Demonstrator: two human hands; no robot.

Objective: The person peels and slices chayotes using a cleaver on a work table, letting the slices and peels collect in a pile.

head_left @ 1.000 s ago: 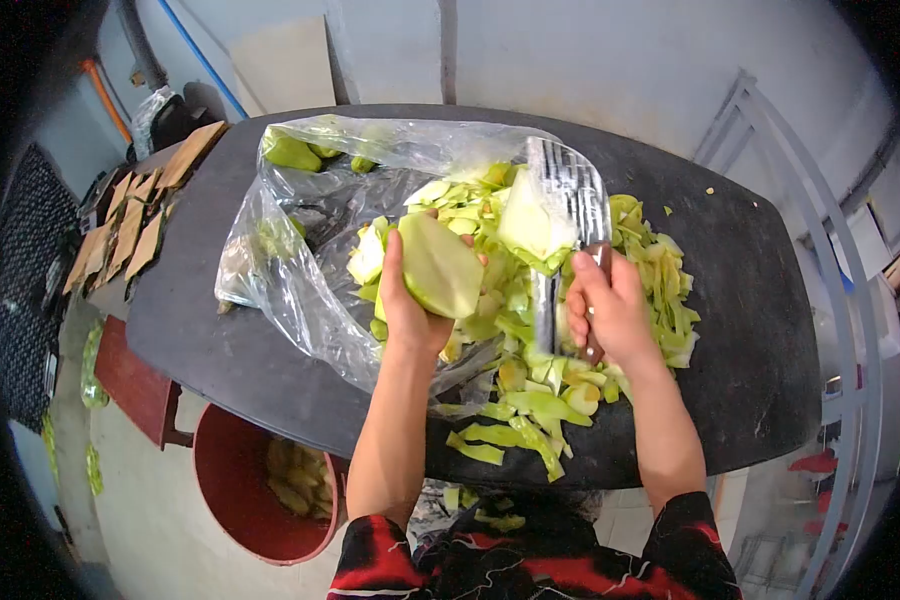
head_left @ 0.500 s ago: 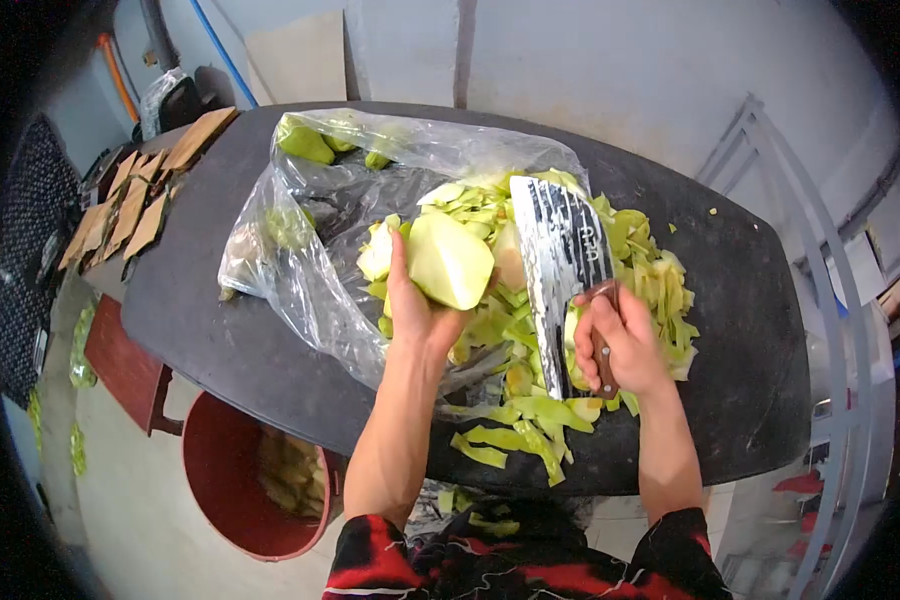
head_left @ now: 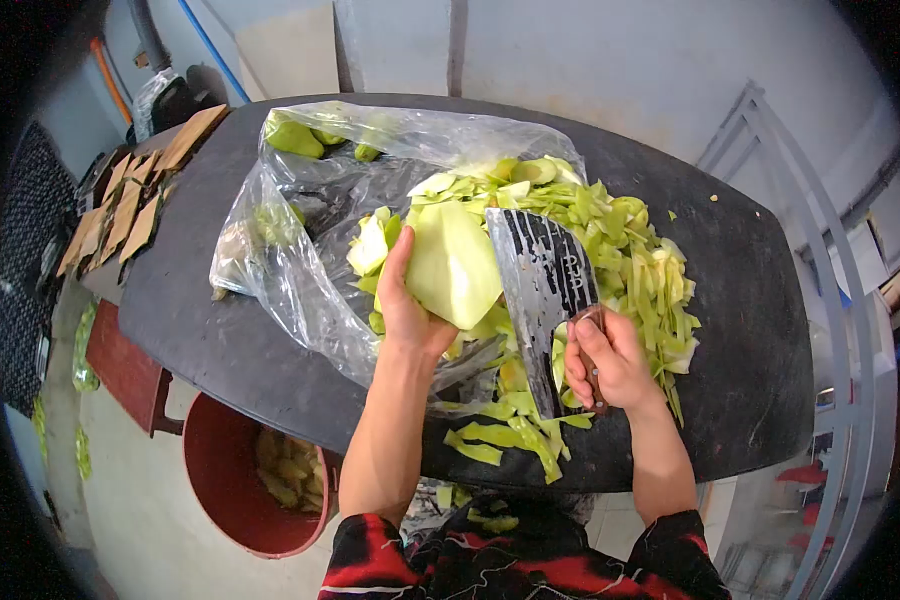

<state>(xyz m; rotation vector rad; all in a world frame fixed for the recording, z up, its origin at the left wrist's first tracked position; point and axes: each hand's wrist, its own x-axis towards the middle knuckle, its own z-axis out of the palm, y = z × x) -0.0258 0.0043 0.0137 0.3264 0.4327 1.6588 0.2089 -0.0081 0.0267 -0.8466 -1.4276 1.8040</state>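
Note:
My left hand (head_left: 415, 322) grips a large, peeled, pale green fruit (head_left: 455, 265), its palm and thumb around the near left side. My right hand (head_left: 610, 362) is closed around the brown handle of a cleaver (head_left: 545, 300). The wide blade has dark and whitish streaks, and its upper end is close to the fruit's right side; whether they touch I cannot tell. Green peelings (head_left: 640, 270) are heaped behind and right of the blade. A clear plastic bag (head_left: 310, 290) spreads out to the left, with whole green fruits (head_left: 293, 136) at its far end.
The dark table (head_left: 740, 350) has a rounded right end. Below its front left edge stands a red tub (head_left: 215, 480) with pale pieces inside, near a red stool (head_left: 125, 360). Cardboard pieces (head_left: 130, 215) lie at the far left. A grey metal rack (head_left: 840, 260) stands at the right.
The cleaver and my right hand have moved slightly left and down. The peeled fruit has turned in my left hand, showing a broader face. The view has shifted a little.

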